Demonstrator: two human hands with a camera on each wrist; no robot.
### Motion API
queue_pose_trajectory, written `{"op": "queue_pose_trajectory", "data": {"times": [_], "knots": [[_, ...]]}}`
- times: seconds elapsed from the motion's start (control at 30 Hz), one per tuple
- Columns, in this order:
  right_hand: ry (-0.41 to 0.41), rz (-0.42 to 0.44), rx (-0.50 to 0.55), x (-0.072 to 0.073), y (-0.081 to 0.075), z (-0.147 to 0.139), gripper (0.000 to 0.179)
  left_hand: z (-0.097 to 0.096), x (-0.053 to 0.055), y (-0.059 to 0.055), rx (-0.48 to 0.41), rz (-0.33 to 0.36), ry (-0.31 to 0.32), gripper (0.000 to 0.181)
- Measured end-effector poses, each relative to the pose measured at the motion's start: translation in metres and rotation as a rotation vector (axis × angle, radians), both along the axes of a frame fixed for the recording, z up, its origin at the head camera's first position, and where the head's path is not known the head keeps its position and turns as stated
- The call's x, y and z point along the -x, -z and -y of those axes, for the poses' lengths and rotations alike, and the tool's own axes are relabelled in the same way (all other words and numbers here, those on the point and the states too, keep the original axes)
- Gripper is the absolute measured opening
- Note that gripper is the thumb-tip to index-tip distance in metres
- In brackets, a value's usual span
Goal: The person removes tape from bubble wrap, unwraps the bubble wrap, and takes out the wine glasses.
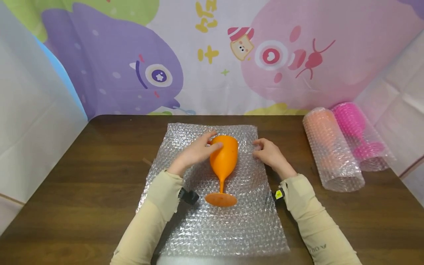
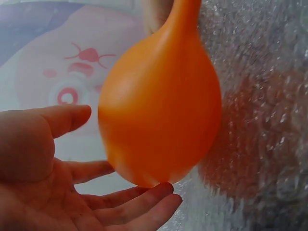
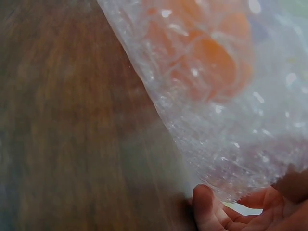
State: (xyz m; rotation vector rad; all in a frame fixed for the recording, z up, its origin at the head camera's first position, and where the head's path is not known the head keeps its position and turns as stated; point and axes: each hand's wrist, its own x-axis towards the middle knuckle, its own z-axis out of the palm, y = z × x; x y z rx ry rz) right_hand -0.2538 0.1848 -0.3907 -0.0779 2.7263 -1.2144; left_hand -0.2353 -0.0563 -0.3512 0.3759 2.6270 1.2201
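An orange goblet [image 1: 224, 156] lies on its side on a sheet of bubble wrap [image 1: 228, 232], its bowl away from me and its foot toward me. Beside the bowl is my left hand [image 1: 199, 147]; in the left wrist view its fairly straight fingers [image 2: 144, 199] reach the rim while the thumb stands apart from the bowl. At the sheet's right edge, my right hand [image 1: 269, 152] pinches the wrap between thumb and fingers. Through the raised wrap [image 3: 207, 139] in the right wrist view, the goblet shows blurred.
Two bubble-wrapped rolls lie at the right of the dark wooden table [image 1: 66, 191]: one holds a pale orange goblet [image 1: 326, 136], the other a pink goblet [image 1: 354, 121]. A printed cloth [image 1: 205, 81] hangs behind the table's far edge.
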Motion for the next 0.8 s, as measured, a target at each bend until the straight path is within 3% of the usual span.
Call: {"op": "queue_pose_trajectory", "data": {"times": [0.17, 0.33, 0.53, 0.8], "knots": [[-0.002, -0.010, -0.009, 0.000, 0.000, -0.001, 0.048, -0.007, -0.003, 0.001, -0.013, 0.072, -0.073, 0.088], [-0.013, -0.003, -0.023, 0.000, -0.001, 0.001, 0.049, -0.012, -0.005, 0.006, -0.021, 0.090, -0.082, 0.103], [-0.013, 0.012, -0.031, -0.001, -0.002, 0.001, 0.051, -0.014, -0.006, 0.011, -0.045, 0.130, -0.087, 0.105], [-0.041, 0.006, -0.065, 0.000, 0.001, -0.001, 0.053, -0.016, -0.007, 0.013, -0.170, 0.214, -0.100, 0.099]]}}
